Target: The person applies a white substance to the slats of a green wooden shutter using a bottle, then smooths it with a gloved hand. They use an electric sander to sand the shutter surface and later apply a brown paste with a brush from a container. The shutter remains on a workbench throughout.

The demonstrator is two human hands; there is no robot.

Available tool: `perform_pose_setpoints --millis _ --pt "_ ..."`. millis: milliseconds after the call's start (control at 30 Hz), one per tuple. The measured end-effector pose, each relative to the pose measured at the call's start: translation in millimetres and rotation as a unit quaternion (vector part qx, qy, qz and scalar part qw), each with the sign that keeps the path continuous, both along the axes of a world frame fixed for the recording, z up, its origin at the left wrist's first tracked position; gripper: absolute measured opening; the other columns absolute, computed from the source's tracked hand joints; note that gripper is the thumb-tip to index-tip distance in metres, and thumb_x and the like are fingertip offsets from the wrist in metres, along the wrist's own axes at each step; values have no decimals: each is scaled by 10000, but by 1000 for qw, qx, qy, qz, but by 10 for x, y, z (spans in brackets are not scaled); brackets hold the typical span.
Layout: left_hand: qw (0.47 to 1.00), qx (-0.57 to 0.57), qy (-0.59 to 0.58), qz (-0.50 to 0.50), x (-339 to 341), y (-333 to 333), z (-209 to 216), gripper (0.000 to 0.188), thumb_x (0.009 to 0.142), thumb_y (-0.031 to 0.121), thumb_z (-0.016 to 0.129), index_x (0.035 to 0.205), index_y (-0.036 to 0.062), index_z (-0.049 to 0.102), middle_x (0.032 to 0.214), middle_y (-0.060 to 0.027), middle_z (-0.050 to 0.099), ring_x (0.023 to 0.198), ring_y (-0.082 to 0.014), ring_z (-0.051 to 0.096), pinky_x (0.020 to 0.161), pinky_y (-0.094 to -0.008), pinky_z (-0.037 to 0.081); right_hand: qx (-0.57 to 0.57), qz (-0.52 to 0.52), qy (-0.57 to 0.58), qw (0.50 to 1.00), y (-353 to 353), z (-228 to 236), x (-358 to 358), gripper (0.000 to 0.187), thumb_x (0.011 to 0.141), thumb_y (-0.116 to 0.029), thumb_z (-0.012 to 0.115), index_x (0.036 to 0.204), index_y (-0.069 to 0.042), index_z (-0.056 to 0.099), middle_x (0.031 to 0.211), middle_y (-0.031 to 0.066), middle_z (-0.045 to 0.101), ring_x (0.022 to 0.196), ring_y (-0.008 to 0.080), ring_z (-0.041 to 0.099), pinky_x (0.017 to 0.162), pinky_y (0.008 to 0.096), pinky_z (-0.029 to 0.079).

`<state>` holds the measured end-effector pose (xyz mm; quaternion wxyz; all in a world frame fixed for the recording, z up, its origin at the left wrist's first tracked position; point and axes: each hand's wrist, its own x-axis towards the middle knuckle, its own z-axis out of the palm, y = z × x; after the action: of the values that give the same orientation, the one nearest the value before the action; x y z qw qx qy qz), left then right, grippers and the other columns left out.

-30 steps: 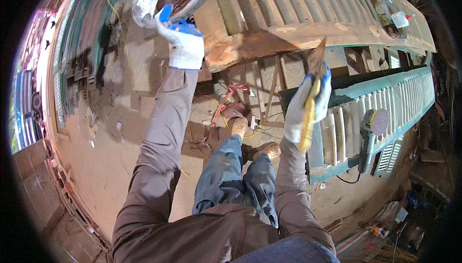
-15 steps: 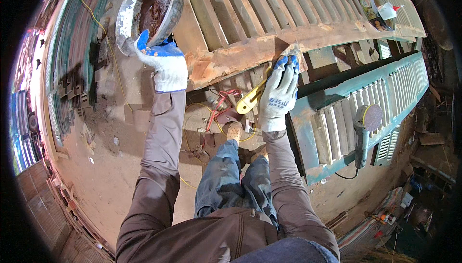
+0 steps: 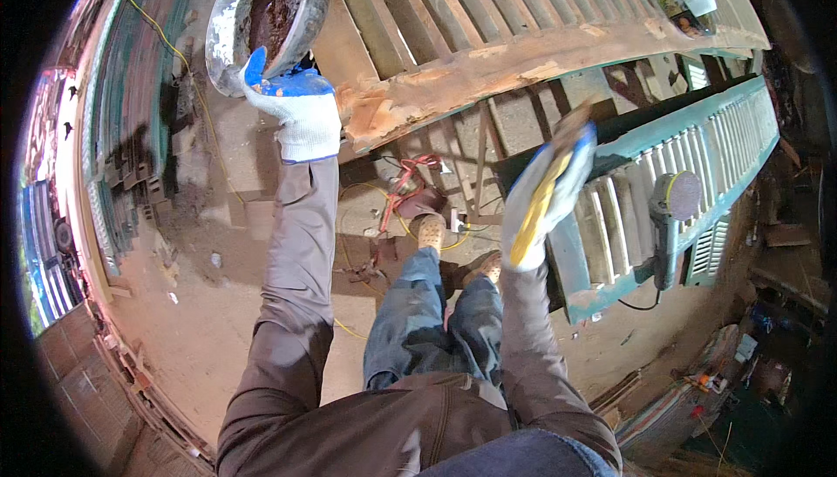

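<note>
My left hand (image 3: 301, 111), in a white glove with a blue palm, grips the near edge of a round metal bowl (image 3: 225, 28). The thumb lies against its side, while the other fingers are partly hidden under it. Dark reddish-brown paste (image 3: 277, 10) fills part of the bowl. Closed in my gloved right hand (image 3: 567, 182) is a putty knife (image 3: 540, 214) with a yellow handle; its blade is blurred by motion. The hand is off the louvred wooden shutter (image 3: 453, 67), whose near rail shows orange-brown filler patches, and hovers by a green louvred shutter (image 3: 571, 255).
An electric sander (image 3: 667, 233) with a round disc rests on the green shutter. A clear container (image 3: 684, 6) with a white, red-tipped bottle sits on the wooden shutter's far right. Red cords (image 3: 405, 182) and a yellow cable lie near my feet. More green shutters (image 3: 139, 67) stand at left.
My right hand has lifted the putty knife off the wooden shutter's rail, moving right and nearer to me while turning edge-on. My left hand still holds the bowl in nearly the same place.
</note>
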<state>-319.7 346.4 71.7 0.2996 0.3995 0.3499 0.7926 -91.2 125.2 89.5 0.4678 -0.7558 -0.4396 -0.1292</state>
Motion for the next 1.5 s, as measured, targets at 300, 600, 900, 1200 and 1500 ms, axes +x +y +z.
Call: perform_pose_setpoints --millis 300,600,900,1200,1500 --pt "975 -92 -198 -41 58 92 91 351 898 357 602 1149 113 632 1251 -187 640 1119 -378 621 983 -466 487 -164 -74 -248 952 733 -301 343 503 958 -106 558 1443 7 489 1454 212 537 1347 386 540 1036 421 527" --pt "963 -126 -211 -107 155 81 307 367 896 424 621 1172 182 618 1111 -154 659 979 -309 650 882 -415 524 -158 114 94 976 -396 -1256 -844 450 941 -148 550 1387 -156 605 1343 155 640 1068 301 680 833 405 560" --pt "983 -91 -154 -39 130 30 35 400 938 470 559 1189 167 628 1244 -126 626 1115 -316 594 994 -418 456 358 157 708 588 260 -214 1313 181 1012 -224 677 1075 -55 698 1044 59 733 998 166 685 951 337 561" --pt "971 -123 -199 -52 33 111 36 359 924 423 585 1128 133 641 1141 -135 649 1016 -325 627 908 -414 494 339 89 711 610 760 -662 1354 241 986 -186 705 1210 -105 669 1150 20 707 1023 180 688 904 362 574" --pt "968 -117 -208 -81 -49 224 -75 371 911 409 605 1208 187 598 1246 -155 646 1057 -340 642 910 -460 511 144 52 749 645 -23 -1139 468 193 917 -117 744 1084 -52 674 1091 80 701 942 173 696 802 330 580"
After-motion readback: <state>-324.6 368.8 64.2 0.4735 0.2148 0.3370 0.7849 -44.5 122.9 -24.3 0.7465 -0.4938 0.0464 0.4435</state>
